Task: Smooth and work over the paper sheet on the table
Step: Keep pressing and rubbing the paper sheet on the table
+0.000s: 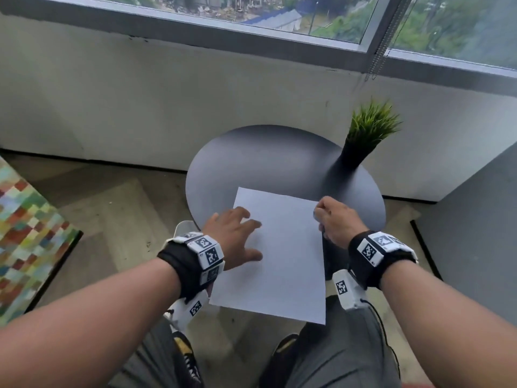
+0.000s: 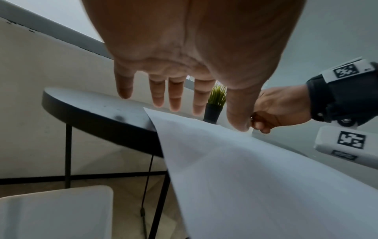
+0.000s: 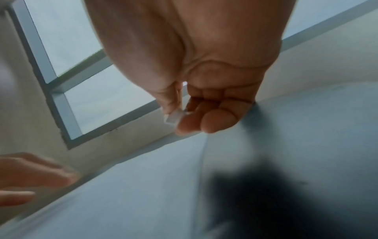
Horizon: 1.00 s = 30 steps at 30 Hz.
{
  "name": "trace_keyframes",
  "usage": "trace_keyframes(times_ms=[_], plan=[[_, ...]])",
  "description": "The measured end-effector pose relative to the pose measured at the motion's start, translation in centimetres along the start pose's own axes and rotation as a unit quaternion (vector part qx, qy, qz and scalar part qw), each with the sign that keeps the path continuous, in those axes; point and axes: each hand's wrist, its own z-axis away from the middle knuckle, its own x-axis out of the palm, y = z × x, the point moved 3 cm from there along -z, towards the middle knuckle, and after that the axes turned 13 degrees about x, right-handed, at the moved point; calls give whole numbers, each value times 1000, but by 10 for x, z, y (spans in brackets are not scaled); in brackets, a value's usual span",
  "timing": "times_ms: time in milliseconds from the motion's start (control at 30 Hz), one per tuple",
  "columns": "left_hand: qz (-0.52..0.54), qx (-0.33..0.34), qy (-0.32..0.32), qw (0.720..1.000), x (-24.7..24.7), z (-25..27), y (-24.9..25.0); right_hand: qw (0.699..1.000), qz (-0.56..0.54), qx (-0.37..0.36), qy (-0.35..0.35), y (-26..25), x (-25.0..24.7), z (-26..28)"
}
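Note:
A white paper sheet (image 1: 282, 256) lies on the round dark table (image 1: 265, 163), and its near part hangs past the table's front edge. My left hand (image 1: 246, 236) is at the sheet's left edge, fingers straight and spread. In the left wrist view its thumb touches the sheet (image 2: 245, 177) while the other fingers (image 2: 175, 100) hover just above. My right hand (image 1: 321, 217) is curled at the far right corner. In the right wrist view, thumb and fingers (image 3: 178, 119) pinch a small white bit of paper (image 3: 172, 119).
A potted green grass plant (image 1: 363, 135) stands at the table's back right. A white seat (image 2: 51, 210) is low at the left, beside a colourful patterned panel (image 1: 28, 233). A grey block (image 1: 475, 233) stands to the right. A wall and window lie behind.

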Motion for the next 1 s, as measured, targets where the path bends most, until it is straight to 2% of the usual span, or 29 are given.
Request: trace_keyframes(times_ms=[133, 233, 400, 433, 533, 567, 600, 700, 733, 767, 867, 900, 933, 1000], plan=[[-8, -26, -83, 996, 2, -13, -6, 996, 0, -41, -76, -30, 24, 14], [-10, -25, -105, 994, 9, -14, -8, 992, 41, -59, -104, -44, 46, 15], [-10, -23, -98, 995, 11, -14, -9, 990, 131, -59, -15, -56, 64, 10], [-10, -23, -99, 995, 11, -14, -9, 985, 150, -84, -25, -59, 72, 15], [-1, -18, -98, 995, 11, -15, -10, 948, 221, -188, -131, -67, 91, 46], [0, -18, -98, 995, 11, -15, -10, 938, 239, -200, -149, -68, 91, 47], [-1, -17, -101, 995, 11, -15, -10, 941, 246, -190, -135, -69, 86, 41], [-7, -21, -113, 993, 11, -16, -10, 967, 230, -105, -34, -61, 63, 12], [-8, -23, -116, 993, 11, -16, -10, 966, 237, -102, -18, -59, 63, 11], [-10, -24, -118, 993, 10, -17, -11, 959, 251, -129, -26, -60, 67, 17], [-8, -24, -118, 993, 10, -18, -10, 912, 299, -233, -154, -64, 86, 53], [-9, -24, -118, 993, 9, -19, -10, 903, 311, -239, -177, -63, 86, 56], [-12, -24, -120, 992, 9, -19, -9, 907, 312, -229, -167, -64, 82, 53], [-20, -25, -126, 992, 7, -19, -7, 941, 284, -159, -94, -61, 69, 30]])
